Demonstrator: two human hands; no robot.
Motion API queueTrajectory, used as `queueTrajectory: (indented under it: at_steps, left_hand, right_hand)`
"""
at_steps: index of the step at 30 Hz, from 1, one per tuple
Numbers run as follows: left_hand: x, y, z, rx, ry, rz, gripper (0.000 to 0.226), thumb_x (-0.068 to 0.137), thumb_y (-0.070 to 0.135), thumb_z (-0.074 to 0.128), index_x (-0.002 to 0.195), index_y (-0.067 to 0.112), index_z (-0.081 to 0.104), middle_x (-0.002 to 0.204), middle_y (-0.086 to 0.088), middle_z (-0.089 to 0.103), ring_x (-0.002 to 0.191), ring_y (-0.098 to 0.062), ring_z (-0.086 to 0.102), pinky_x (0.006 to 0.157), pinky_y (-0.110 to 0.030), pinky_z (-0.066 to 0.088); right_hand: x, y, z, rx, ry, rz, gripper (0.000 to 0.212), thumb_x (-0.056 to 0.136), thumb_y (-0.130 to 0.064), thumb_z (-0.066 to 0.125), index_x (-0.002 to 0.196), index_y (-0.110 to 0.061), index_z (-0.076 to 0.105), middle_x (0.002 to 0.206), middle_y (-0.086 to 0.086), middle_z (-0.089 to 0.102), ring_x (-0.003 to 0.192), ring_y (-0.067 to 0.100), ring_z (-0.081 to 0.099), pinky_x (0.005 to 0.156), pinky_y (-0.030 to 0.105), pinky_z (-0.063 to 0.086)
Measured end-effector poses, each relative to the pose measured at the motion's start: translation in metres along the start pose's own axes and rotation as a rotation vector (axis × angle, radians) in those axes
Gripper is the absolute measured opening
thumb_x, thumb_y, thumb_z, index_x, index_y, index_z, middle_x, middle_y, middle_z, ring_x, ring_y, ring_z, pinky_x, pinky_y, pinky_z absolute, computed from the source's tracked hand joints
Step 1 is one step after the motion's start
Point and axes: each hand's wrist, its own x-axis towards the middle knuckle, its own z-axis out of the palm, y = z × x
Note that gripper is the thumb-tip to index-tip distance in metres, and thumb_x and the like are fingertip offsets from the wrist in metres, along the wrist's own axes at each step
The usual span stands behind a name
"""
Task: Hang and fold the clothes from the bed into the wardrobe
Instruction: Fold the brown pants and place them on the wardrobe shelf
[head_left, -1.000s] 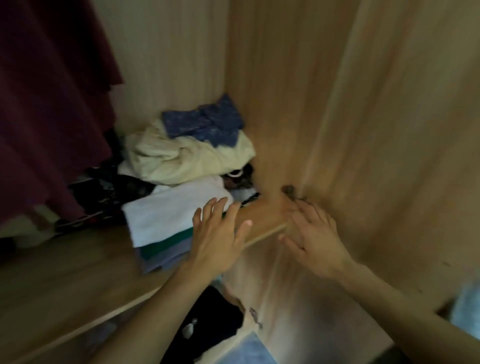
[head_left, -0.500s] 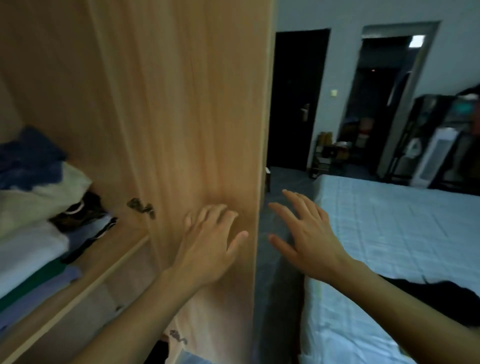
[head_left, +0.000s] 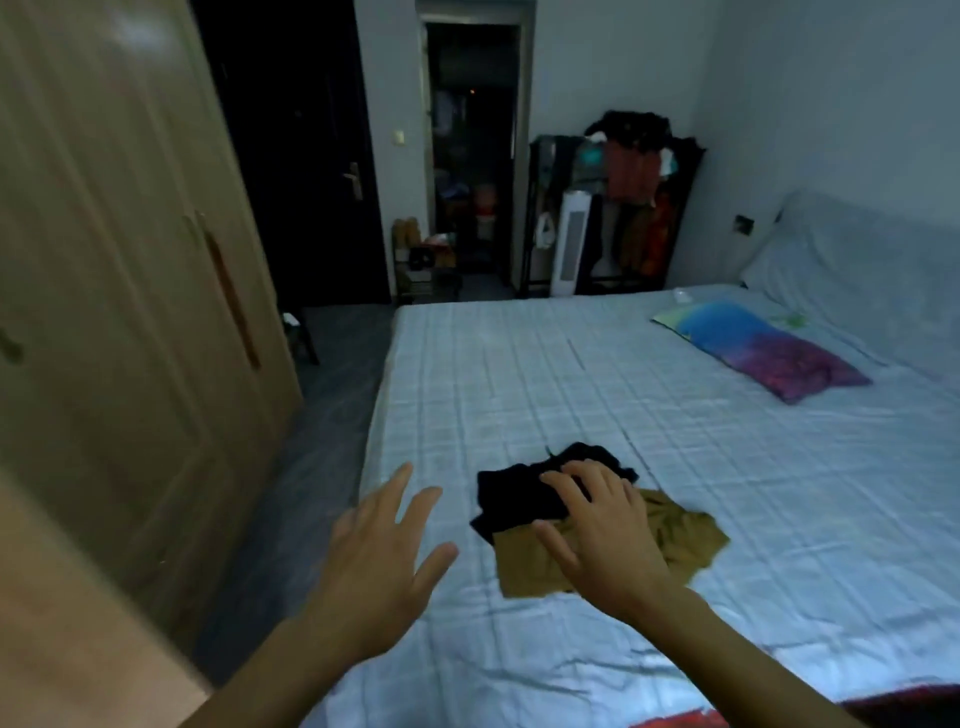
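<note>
A black garment (head_left: 519, 493) and an olive-brown garment (head_left: 685, 535) lie crumpled together on the pale blue bed (head_left: 675, 405) near its left edge. My right hand (head_left: 602, 535) hovers over both garments with fingers spread, holding nothing; whether it touches them I cannot tell. My left hand (head_left: 379, 561) is open in the air over the bed's left edge, a little left of the black garment. The wooden wardrobe (head_left: 119, 312) stands at the left with its door shut in view.
A blue and purple pillow (head_left: 763, 353) lies at the bed's far right. A dark floor strip (head_left: 322, 415) runs between wardrobe and bed. A clothes rack (head_left: 628, 202) and a white tower appliance (head_left: 569, 244) stand at the back wall beside a doorway.
The view has swung from the wardrobe shelves round to the bed. Both hands, still open, moved from the shelf to over the bed; the right one now sits above the two garments.
</note>
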Motion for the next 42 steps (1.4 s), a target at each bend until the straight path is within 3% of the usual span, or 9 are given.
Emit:
queueTrajectory:
  at_steps: [5, 12, 20, 27, 31, 38, 42]
  left_hand:
    - [0.032, 0.063, 0.044, -0.143, -0.089, 0.076, 0.063, 0.097, 0.064, 0.028, 0.153, 0.037, 0.019, 0.166, 0.009, -0.002, 0.150, -0.014, 0.013, 0.120, -0.038, 0.019]
    - [0.096, 0.100, 0.091, -0.238, -0.154, 0.164, 0.064, 0.098, 0.062, 0.030, 0.153, 0.031, 0.025, 0.165, 0.003, 0.011, 0.145, -0.018, 0.026, 0.115, -0.038, 0.025]
    - [0.174, 0.115, 0.115, -0.422, -0.119, 0.224, 0.067, 0.095, 0.063, 0.032, 0.152, 0.027, 0.030, 0.162, 0.000, 0.021, 0.146, -0.021, 0.024, 0.116, -0.043, 0.024]
    - [0.189, 0.098, 0.148, -0.496, -0.189, 0.134, 0.056, 0.098, 0.053, 0.045, 0.146, 0.024, 0.040, 0.157, 0.000, 0.033, 0.140, -0.020, 0.032, 0.114, -0.043, 0.030]
    - [0.195, 0.091, 0.165, -0.374, -0.217, 0.091, 0.055, 0.098, 0.056, 0.040, 0.144, 0.025, 0.042, 0.154, 0.001, 0.035, 0.138, -0.021, 0.036, 0.109, -0.039, 0.034]
    - [0.235, 0.161, 0.182, -0.286, -0.181, 0.132, 0.055, 0.099, 0.056, 0.039, 0.143, 0.023, 0.045, 0.152, 0.000, 0.038, 0.136, -0.021, 0.038, 0.106, -0.038, 0.035]
    - [0.251, 0.209, 0.219, -0.251, -0.205, 0.044, 0.055, 0.099, 0.056, 0.039, 0.141, 0.021, 0.048, 0.148, -0.001, 0.044, 0.132, -0.021, 0.043, 0.106, -0.035, 0.035]
  right_hand:
    - [-0.038, 0.089, -0.010, -0.004, 0.018, 0.187, 0.055, 0.094, -0.053, 0.052, 0.143, -0.030, 0.044, 0.146, -0.002, 0.041, 0.138, 0.022, 0.035, 0.112, 0.040, 0.027]
    - [-0.051, 0.146, -0.006, 0.093, 0.086, 0.354, 0.053, 0.089, -0.038, 0.069, 0.136, -0.019, 0.054, 0.137, 0.007, 0.051, 0.130, 0.030, 0.045, 0.101, 0.045, 0.041]
    - [-0.037, 0.180, 0.012, -0.009, 0.007, 0.548, 0.060, 0.095, -0.054, 0.051, 0.147, -0.029, 0.039, 0.154, 0.003, 0.033, 0.142, 0.024, 0.030, 0.108, 0.042, 0.034]
    - [-0.011, 0.209, 0.025, -0.018, -0.071, 0.617, 0.058, 0.096, -0.052, 0.051, 0.148, -0.031, 0.036, 0.157, 0.001, 0.030, 0.145, 0.023, 0.027, 0.111, 0.044, 0.032]
    - [0.010, 0.234, 0.030, 0.031, -0.024, 0.637, 0.056, 0.095, -0.048, 0.055, 0.145, -0.027, 0.042, 0.155, 0.004, 0.035, 0.143, 0.024, 0.030, 0.111, 0.044, 0.032]
    - [0.031, 0.313, 0.047, 0.113, -0.066, 0.570, 0.055, 0.095, -0.044, 0.057, 0.145, -0.026, 0.043, 0.155, 0.004, 0.035, 0.143, 0.024, 0.031, 0.111, 0.043, 0.033]
    - [0.037, 0.387, 0.061, 0.163, -0.137, 0.527, 0.056, 0.096, -0.040, 0.058, 0.146, -0.024, 0.042, 0.154, 0.005, 0.036, 0.143, 0.024, 0.031, 0.112, 0.042, 0.032]
